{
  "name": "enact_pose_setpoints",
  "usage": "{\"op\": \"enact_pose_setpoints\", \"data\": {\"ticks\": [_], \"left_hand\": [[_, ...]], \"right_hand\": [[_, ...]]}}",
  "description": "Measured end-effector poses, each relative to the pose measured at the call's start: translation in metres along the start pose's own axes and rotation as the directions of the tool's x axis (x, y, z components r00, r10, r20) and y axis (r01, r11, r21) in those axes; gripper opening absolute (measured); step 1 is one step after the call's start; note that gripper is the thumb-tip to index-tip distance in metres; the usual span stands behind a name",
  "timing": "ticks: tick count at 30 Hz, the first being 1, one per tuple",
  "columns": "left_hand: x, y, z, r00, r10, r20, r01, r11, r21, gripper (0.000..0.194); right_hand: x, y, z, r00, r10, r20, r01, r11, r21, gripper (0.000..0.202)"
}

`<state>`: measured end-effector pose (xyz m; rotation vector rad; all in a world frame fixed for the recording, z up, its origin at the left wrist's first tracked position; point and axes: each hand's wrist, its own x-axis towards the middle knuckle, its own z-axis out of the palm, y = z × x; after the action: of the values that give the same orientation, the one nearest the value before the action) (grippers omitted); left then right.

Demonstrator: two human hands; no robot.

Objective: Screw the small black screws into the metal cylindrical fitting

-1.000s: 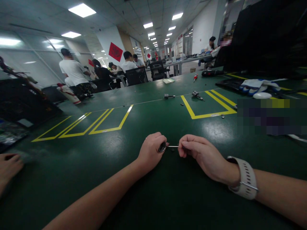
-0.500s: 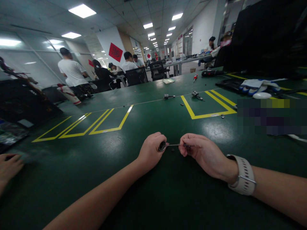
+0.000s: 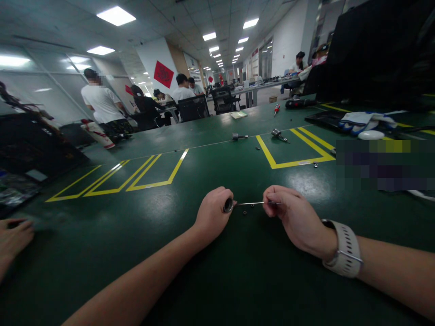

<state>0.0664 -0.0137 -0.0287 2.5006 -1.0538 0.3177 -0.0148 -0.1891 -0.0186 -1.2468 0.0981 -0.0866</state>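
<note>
My left hand [image 3: 213,213] is closed around a dark metal cylinder [image 3: 228,205], whose round open end faces up out of the fist. A thin metal rod [image 3: 251,203] spans the gap between my hands, its left end close to the left fingertips. My right hand [image 3: 288,208], with a pale watch strap on the wrist, pinches the rod's other end. On the green table between the hands lie two small dark rings, one nearer [image 3: 244,213] and one just below the rod [image 3: 252,205].
Two metal parts, one on the left [image 3: 239,136] and one on the right [image 3: 279,135], lie farther back near yellow tape [image 3: 272,156]. A red screwdriver [image 3: 276,109] and white-blue gloves [image 3: 367,121] are behind. Another person's hand [image 3: 15,237] rests at the left edge.
My right hand has moved a little to the right along with the rod, widening the gap between my hands. A second small ring now shows below the rod. My left hand has barely shifted.
</note>
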Motion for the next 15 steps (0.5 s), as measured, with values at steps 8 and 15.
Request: {"op": "enact_pose_setpoints", "data": {"ticks": [8,15], "left_hand": [[-0.0004,0.0015,-0.0006,0.999,-0.012,-0.043,0.011,0.999,-0.037,0.014],[0.0001,0.0006,-0.0002,0.994,-0.053,-0.095,0.047,0.997,-0.068,0.015]], "right_hand": [[-0.0007,0.0006,-0.002,0.999,-0.026,-0.021,0.024,0.995,-0.096,0.017],[0.0027,0.0051,-0.0015,0.995,-0.063,-0.074,0.05,0.985,-0.164,0.013]]}}
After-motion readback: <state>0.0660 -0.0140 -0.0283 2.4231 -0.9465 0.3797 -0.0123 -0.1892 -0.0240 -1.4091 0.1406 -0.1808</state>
